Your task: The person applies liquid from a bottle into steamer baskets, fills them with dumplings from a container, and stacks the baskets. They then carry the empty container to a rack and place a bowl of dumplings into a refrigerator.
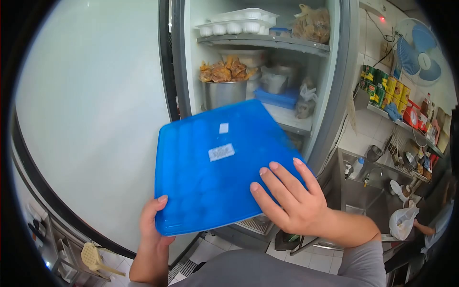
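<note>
A flat blue plastic container [191,167], showing a smooth face with two white labels, is tilted in front of me before the open fridge. At its near left corner my left hand [155,217] grips the edge, thumb on top and the other fingers mostly hidden beneath. My right hand [299,203] lies over the near right part of the container, fingers stretched out and touching its surface. What is inside or under the container cannot be made out.
The fridge shelf [263,42] bears white trays [239,23] and a bagged item [311,25]. Below stand a metal pot [224,94] with brown food and a blue tray [277,97]. The fridge door [91,119] fills the left. A sink [366,198] and another person's sleeve [437,229] are right.
</note>
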Demonstrator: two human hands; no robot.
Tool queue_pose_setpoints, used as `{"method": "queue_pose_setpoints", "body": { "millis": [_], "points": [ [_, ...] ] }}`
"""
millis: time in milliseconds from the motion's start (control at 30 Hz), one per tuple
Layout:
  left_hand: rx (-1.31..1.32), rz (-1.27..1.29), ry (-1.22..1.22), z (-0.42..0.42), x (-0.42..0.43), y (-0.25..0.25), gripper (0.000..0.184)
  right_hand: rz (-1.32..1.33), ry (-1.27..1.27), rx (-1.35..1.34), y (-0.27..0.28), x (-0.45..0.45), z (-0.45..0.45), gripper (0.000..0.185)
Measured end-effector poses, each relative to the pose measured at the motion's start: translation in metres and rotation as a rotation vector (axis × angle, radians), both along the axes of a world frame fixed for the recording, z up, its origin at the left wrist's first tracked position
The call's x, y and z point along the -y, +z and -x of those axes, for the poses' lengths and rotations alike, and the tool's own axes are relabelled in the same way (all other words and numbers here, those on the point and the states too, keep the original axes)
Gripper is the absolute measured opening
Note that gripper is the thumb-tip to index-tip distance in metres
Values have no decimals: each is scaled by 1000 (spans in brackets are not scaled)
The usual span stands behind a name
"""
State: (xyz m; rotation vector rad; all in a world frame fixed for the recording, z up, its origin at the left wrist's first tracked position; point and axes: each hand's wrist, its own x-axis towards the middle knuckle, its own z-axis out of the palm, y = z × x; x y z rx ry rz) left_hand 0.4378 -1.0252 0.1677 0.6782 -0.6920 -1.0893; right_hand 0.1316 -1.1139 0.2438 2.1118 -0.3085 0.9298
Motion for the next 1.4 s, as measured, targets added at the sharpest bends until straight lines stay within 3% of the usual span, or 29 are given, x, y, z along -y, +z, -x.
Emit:
{"method": "queue_pose_setpoints", "body": {
  "millis": [200, 333, 500, 567, 600, 633, 700, 733, 800, 900, 1000, 1067, 1133, 1267, 1400],
  "points": [
    [112, 197, 16, 24, 7, 64, 67, 299, 65, 67, 70, 22, 3, 22],
    [-194, 416, -126, 36, 12, 118, 81, 431, 109, 87, 130, 27, 18, 29],
    [71, 864, -405, 22, 51, 191, 84, 477, 3, 135, 202, 15, 22, 55],
    [272, 950, -546, 8, 77, 235, 85, 508, -95, 222, 230, 10, 18, 56],
    [368, 926, -418, 9, 84, 255, 86, 428, -187, 235, 244, -2, 9, 48],
    [368, 940, -444, -2, 102, 270, 84, 348, -280, 249, 259, -8, 0, 41],
    [366, 908, -228, -2, 127, 291, 76, 391, -283, 262, 293, 10, -9, 42],
    [359, 919, -235, -4, 137, 288, 76, 420, -270, 276, 307, 19, -14, 43],
    [470, 813, 69, -11, 165, 278, 71, 429, -301, 232, 325, 33, -25, 44],
    [476, 662, 161, -27, 185, 219, 67, 378, -357, 201, 336, 63, -47, 44],
    [435, 575, 73, -56, 187, 127, 68, 323, -410, 219, 342, 116, -69, 44],
    [382, 442, 70, -67, 182, 52, 69, 329, -443, 224, 348, 154, -81, 45],
    [419, 312, 16, -82, 177, -25, 62, 276, -529, 225, 355, 182, -95, 46],
    [235, -61, -47, -108, 152, -182, 43, 224, -687, 176, 367, 236, -115, 47],
    [415, -441, -156, -119, 81, -232, 48, 224, -742, 92, 391, 298, -125, 45]
  ]
}}
